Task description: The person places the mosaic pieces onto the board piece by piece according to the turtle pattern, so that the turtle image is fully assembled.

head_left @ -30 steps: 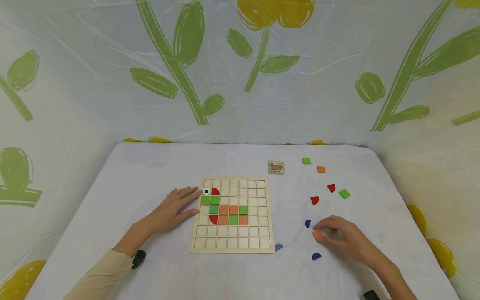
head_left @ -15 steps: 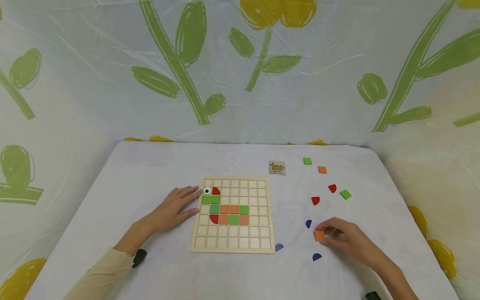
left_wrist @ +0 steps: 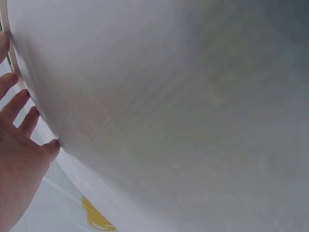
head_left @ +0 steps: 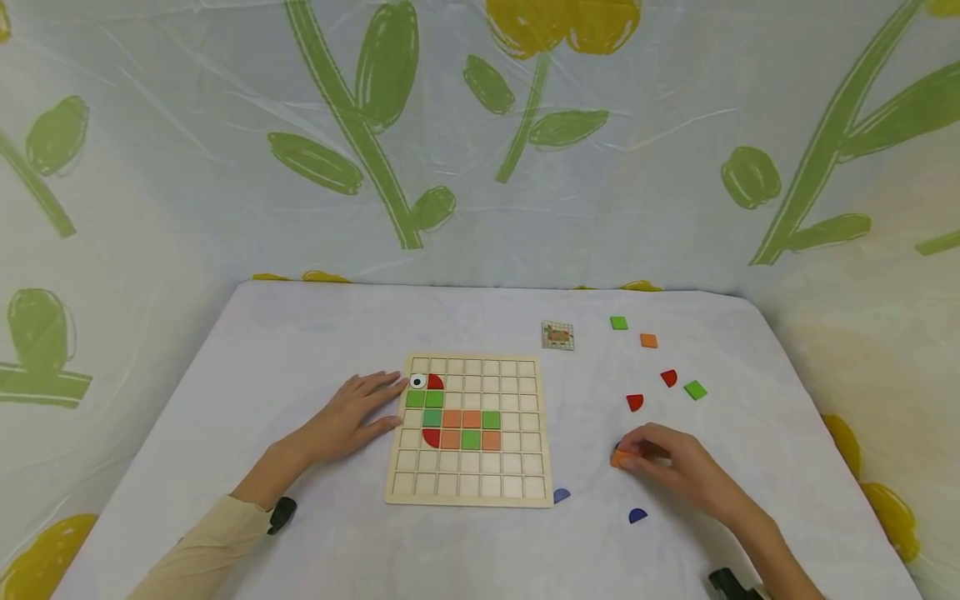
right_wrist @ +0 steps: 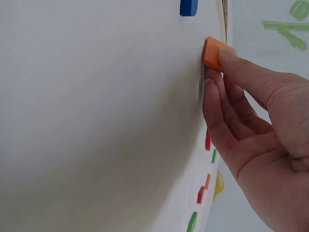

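Observation:
My right hand (head_left: 678, 462) pinches an orange square tile (right_wrist: 217, 53) between thumb and fingers, low over the table to the right of the board. A dark blue half-circle piece (head_left: 618, 446) peeks out at those fingertips, mostly hidden. Along the left edge of the wooden grid board (head_left: 545, 467), my left hand (head_left: 348, 425) lies with its fingers spread and fairly straight, fingertips right at the rim. On the board, green, teal and orange squares, two red quarter-circles (head_left: 435, 382) and an eye tile (head_left: 417, 382) form a figure.
Loose pieces lie to the right: two green squares (head_left: 695, 390), an orange square (head_left: 648, 341) and two red quarter-circles (head_left: 635, 402). One blue half-circle (head_left: 562, 496) is by the board's lower right corner, another (head_left: 637, 516) nearer me. A small picture card (head_left: 558, 335) lies behind the board.
My right hand has carried the orange tile a little left and away from me, now overlapping the blue half-circle. My left hand stays at the board's edge.

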